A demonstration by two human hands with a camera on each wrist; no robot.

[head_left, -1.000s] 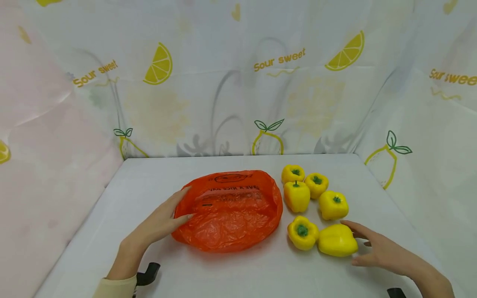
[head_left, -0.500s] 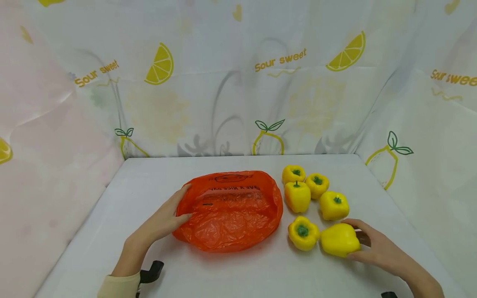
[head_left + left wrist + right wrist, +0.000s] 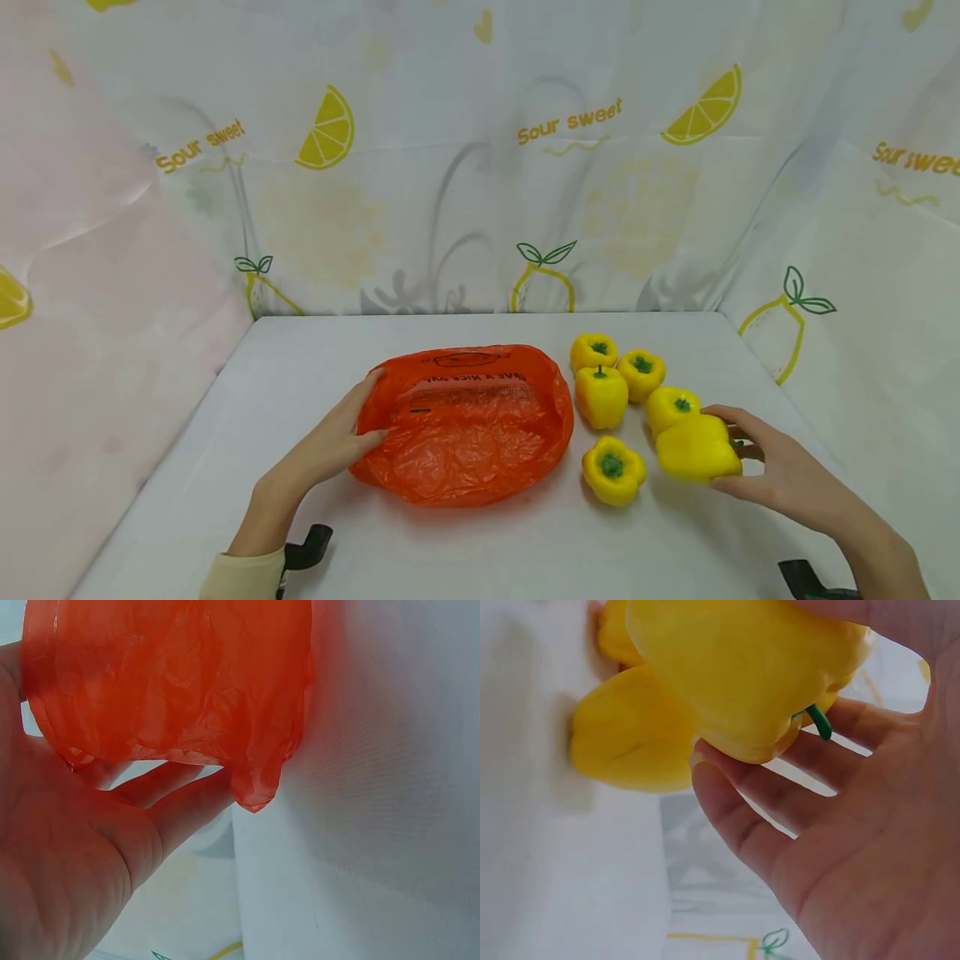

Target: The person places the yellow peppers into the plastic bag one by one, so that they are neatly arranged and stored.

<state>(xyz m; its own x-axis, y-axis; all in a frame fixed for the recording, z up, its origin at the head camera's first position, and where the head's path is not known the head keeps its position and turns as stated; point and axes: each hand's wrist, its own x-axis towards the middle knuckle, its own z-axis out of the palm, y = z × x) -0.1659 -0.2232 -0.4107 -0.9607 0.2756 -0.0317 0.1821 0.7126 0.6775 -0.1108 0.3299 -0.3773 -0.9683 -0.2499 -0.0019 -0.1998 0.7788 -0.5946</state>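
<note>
A red plastic bag (image 3: 465, 442) with printed lettering sits at mid-table, its wide mouth facing me. My left hand (image 3: 333, 446) holds the bag's left end, thumb and fingers spread along the rim. Red film covers part of the fingers (image 3: 187, 806) in the left wrist view. My right hand (image 3: 780, 471) grips a yellow bell pepper (image 3: 697, 450) from the right, lying sideways and raised above the table. Its green stem (image 3: 819, 721) points toward the palm in the right wrist view. Behind the held pepper stands another yellow bell pepper (image 3: 671, 408), partly hidden.
Several more yellow bell peppers stand right of the bag: one in front (image 3: 613, 471) and a group (image 3: 602, 398) behind. The white table (image 3: 292, 367) ends at a lemon-printed cloth backdrop (image 3: 450, 208), with cloth on both sides.
My right hand has closed around the sideways bell pepper and lifted it up and away from the front pepper. The left hand has stayed at the bag's left rim.
</note>
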